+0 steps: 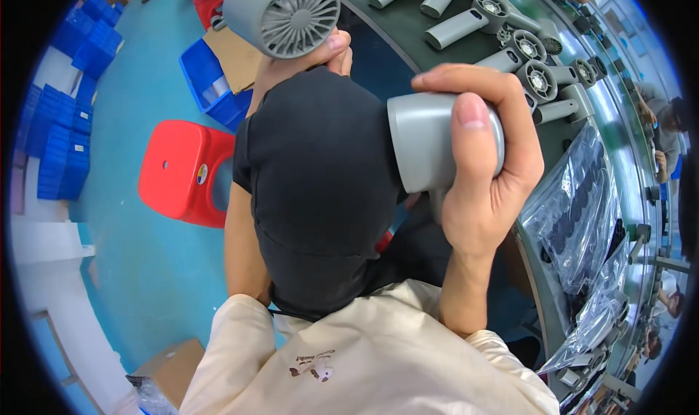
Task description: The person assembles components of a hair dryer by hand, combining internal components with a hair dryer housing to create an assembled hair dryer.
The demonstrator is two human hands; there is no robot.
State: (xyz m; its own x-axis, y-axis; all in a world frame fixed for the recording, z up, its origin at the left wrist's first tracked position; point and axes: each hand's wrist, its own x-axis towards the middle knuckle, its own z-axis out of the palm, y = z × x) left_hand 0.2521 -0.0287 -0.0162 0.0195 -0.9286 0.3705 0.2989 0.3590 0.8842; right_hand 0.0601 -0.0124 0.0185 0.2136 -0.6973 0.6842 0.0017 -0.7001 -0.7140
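At the top, my left hand is closed on a grey handheld fan, whose round slatted grille shows. Part of that hand is hidden by the fan. My right hand wraps thumb and fingers around another grey handheld fan, its smooth round head near the black cloth cap. The lower part of this fan is mostly out of sight. Between my two arms the black cap covers the middle of the view and hides much behind it.
Several grey fan parts lie on the dark workbench at upper right, beside clear plastic bags. A red stool, an open blue bin and stacked blue crates stand at left. Other people sit along the far right.
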